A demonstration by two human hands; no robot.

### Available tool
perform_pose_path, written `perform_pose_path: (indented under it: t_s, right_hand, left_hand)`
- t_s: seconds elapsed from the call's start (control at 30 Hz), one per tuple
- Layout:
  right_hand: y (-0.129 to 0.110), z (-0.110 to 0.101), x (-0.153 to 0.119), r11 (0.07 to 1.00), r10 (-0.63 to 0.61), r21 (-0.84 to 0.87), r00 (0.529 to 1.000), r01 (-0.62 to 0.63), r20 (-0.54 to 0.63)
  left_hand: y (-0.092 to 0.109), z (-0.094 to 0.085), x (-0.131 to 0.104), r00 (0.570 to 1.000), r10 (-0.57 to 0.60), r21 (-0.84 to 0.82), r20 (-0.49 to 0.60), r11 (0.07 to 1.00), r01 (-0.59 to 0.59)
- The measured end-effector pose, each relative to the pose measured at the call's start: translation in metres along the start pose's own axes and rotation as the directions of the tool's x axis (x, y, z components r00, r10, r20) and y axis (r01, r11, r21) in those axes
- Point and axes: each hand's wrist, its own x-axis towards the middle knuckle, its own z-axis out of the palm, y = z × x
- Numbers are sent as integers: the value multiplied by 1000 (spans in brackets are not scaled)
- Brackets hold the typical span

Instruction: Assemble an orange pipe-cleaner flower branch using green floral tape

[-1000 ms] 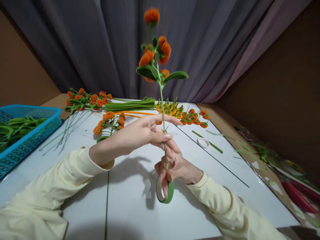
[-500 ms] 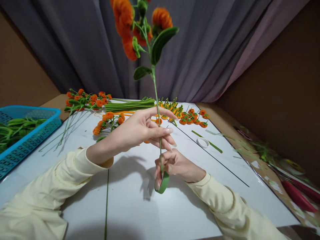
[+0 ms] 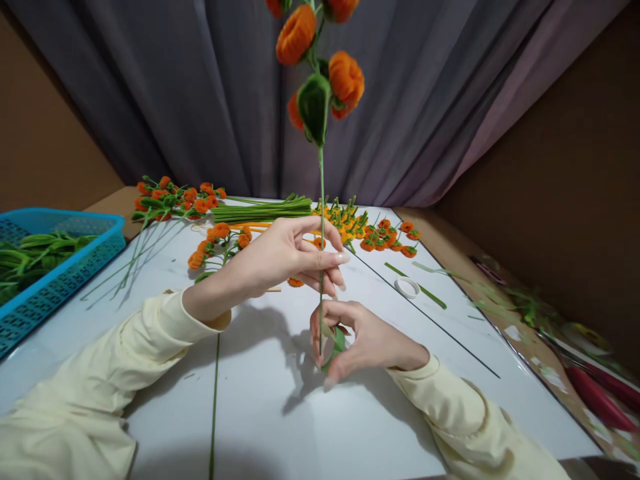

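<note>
An artificial flower stem (image 3: 321,187) stands upright in front of me, with fuzzy orange blooms (image 3: 347,81) and a dark green leaf (image 3: 314,108) on its upper part. The top of it is cut off by the frame. My left hand (image 3: 295,257) pinches the thin stem between thumb and index finger, the other fingers loosely bent. Just below, my right hand (image 3: 357,337) curls around a roll of green floral tape (image 3: 339,341) at the stem's lower end. Part of the roll is hidden by the fingers.
A blue basket (image 3: 65,270) of green leaves stands at left. Along the table's back lie orange flower stems (image 3: 175,197), green pipe cleaners (image 3: 260,210) and small orange blooms (image 3: 385,235). A white ring (image 3: 407,287) lies right of centre; red-handled pliers (image 3: 597,393) are at far right.
The flower stem has turned, so its leaf and blooms face differently, and it stands straighter. My right hand has opened its thumb away from the fingers around the tape roll.
</note>
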Motion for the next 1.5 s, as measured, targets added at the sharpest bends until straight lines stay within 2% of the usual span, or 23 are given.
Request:
perform_pose_path:
  t_s: [0.1,0.33,0.57,0.73,0.87,0.93,1.03,1.17,1.27,1.4,1.5]
  right_hand:
    - [2,1,0,997,-50,-60,999,50,-2]
    - [8,1,0,989,-130,92,985,120,117]
    - [10,-1,-3,965,-2,258,986,-42,168]
    - [11,-5,-4,963,-35,267,975,-26,220]
    - [11,-8,-4,972,-103,229,977,58,189]
    - [12,-7,-3,966,-105,254,978,57,181]
    - [14,-2,-2,959,-60,282,986,14,156]
    - [18,6,1,971,10,239,999,-20,43]
    - [24,8,2,938,26,345,999,-32,21]
    - [32,9,4,841,7,540,999,-31,46]
    - [34,9,6,800,13,599,999,-37,45]
  left_hand:
    - [0,0,0,1000,-27,16,-3,999,27]
    - [0,2,2,999,-46,-4,20,999,46]
    - [1,-1,2,1000,-20,25,8,1000,19]
    - [0,-1,4,999,-37,56,-1,998,37]
    - [-1,-2,4,999,-45,76,-3,996,45]
    - [-1,-2,4,999,-43,73,1,996,43]
    - [-1,-1,4,999,-38,62,4,997,37]
    - [0,1,4,999,-40,19,20,999,39]
    - [2,0,3,999,-40,7,18,999,40]
    - [3,-2,2,1000,-6,13,-12,1000,6]
    - [4,-1,1,999,33,30,-30,999,-32]
